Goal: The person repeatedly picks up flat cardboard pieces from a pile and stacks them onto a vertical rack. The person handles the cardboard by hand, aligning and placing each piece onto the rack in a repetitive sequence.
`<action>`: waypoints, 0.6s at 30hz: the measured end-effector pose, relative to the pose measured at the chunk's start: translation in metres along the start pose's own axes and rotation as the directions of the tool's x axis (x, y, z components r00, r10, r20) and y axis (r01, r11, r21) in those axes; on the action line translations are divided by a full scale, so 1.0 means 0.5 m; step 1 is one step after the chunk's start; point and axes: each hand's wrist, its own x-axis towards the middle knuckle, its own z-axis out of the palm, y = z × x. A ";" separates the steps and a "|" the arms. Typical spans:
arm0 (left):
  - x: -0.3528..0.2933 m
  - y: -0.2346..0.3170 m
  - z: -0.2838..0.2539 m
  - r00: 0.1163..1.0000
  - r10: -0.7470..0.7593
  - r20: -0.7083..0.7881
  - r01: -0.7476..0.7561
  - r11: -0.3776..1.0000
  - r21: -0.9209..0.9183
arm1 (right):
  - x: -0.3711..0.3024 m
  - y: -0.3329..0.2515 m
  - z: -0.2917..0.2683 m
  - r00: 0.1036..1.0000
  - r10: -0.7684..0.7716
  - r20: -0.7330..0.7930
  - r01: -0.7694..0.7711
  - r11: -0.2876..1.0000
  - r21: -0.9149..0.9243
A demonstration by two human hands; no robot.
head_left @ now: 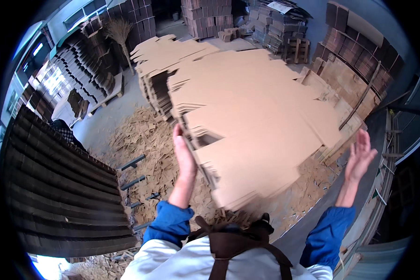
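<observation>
A stack of flat die-cut cardboard sheets (247, 102) lies in front of me, its layers slightly offset and its edges notched. Against the left edge of the stack, my left hand (185, 156) rests upright with fingers stretched, palm turned inward, gripping nothing. My right hand (360, 156) is raised off the stack's right side, its fingers apart and nothing in it. The near sheets are a little blurred. What supports the stack is mostly hidden beneath it.
Cardboard scraps (147, 140) cover the floor left and below. A tall pile of dark corrugated board (65, 191) stands at near left. Wooden boards (343, 86) lean at right. A twig broom (121, 35), bundled stacks (207, 18) and a loaded pallet (105, 98) stand farther off.
</observation>
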 end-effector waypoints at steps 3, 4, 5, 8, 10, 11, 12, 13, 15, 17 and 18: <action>0.021 -0.024 0.006 0.909 -0.236 0.343 0.416 0.484 -0.770 | 0.170 0.166 -0.036 0.944 0.221 0.245 -0.240 0.969 0.050; 0.022 -0.029 -0.009 0.874 -0.287 0.392 0.478 0.373 -0.795 | 0.193 0.227 -0.003 0.890 0.283 0.357 -0.313 0.949 0.028; 0.025 -0.040 0.000 0.869 -0.317 0.381 0.485 0.388 -0.784 | 0.220 0.270 0.025 0.892 0.151 0.426 -0.184 0.982 0.037; 0.015 0.000 0.009 0.929 -0.357 0.095 0.331 0.691 -0.643 | 0.256 0.448 0.156 0.647 0.431 0.629 -0.660 0.730 0.178; -0.019 0.018 -0.001 0.927 -0.373 -0.048 0.278 0.765 -0.581 | 0.231 0.479 0.250 0.415 0.397 0.819 -0.732 0.681 0.041; -0.031 0.029 -0.004 0.922 -0.374 -0.103 0.258 0.790 -0.556 | 0.230 0.480 0.279 0.400 0.376 0.836 -0.729 0.683 0.041; -0.048 0.044 -0.008 0.915 -0.373 -0.152 0.241 0.810 -0.534 | 0.229 0.471 0.314 0.377 0.351 0.857 -0.728 0.685 0.040; -0.041 0.015 0.015 0.910 -0.388 -0.149 0.251 0.799 -0.546 | 0.267 0.474 0.320 0.390 0.338 0.856 -0.696 0.718 0.034; -0.021 -0.024 0.071 0.906 -0.404 -0.123 0.274 0.783 -0.558 | 0.353 0.499 0.322 0.397 0.252 0.882 -0.673 0.734 0.094; -0.041 -0.013 0.062 0.901 -0.396 -0.179 0.252 0.812 -0.527 | 0.346 0.441 0.352 0.328 0.276 0.903 -0.705 0.708 0.039; -0.081 0.004 0.025 0.884 -0.394 -0.250 0.231 0.835 -0.500 | 0.306 0.414 0.384 0.261 0.287 0.922 -0.735 0.679 -0.004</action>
